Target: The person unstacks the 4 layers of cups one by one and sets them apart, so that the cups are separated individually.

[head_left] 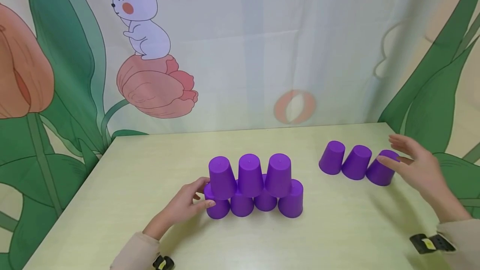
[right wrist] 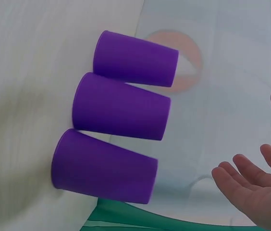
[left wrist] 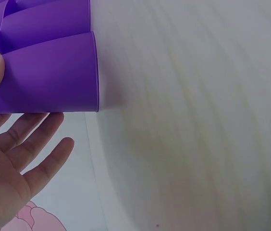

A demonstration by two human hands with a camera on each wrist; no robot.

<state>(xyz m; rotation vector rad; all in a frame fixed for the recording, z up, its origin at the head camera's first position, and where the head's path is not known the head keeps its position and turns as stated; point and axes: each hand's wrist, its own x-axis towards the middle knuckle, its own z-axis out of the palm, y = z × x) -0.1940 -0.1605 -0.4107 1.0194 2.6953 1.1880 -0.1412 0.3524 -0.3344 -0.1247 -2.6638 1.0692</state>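
Note:
Upside-down purple cups form two tiers at the middle of the table. Three stand in the upper row, with the middle upper cup between its neighbours, on a lower row of several. My left hand holds the leftmost lower cup loosely, thumb on one side and fingers on the other; the little finger is free. To the right, three more purple cups stand upside down side by side. My right hand hovers by the rightmost cup, fingers spread and apart from it in the right wrist view.
The pale table ends at a hanging cloth printed with a rabbit and tulips. A gap of table separates the stacked cups from the three at the right. Black straps sit at the sleeve cuffs.

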